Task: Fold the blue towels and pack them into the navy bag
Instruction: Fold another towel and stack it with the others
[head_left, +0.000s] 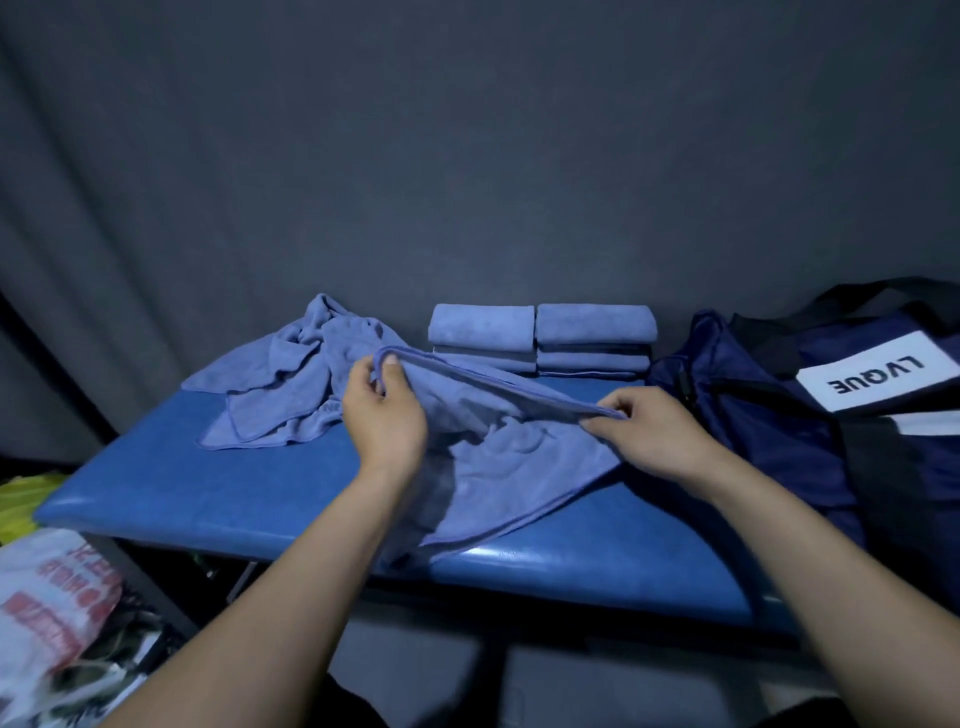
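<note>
Towel (519, 457) edge stretched left-right, pinched by both hands, left (382, 410), right (649, 431).

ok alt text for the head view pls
Left hand and right hand pinch a blue towel by its edge above a blue padded table. Behind lie folded towels, a crumpled towel and a navy bag.

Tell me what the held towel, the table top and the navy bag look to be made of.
Towel: soft, matte, fuzzy cloth, likely microfibre or terry; it drapes limply with stitched hems.
Table top: smooth padded vinyl or leatherette, apparently; its rounded edge shows glossy highlights.
Navy bag: thin woven synthetic, probably nylon or polyester; faint sheen, slack creases.
</note>
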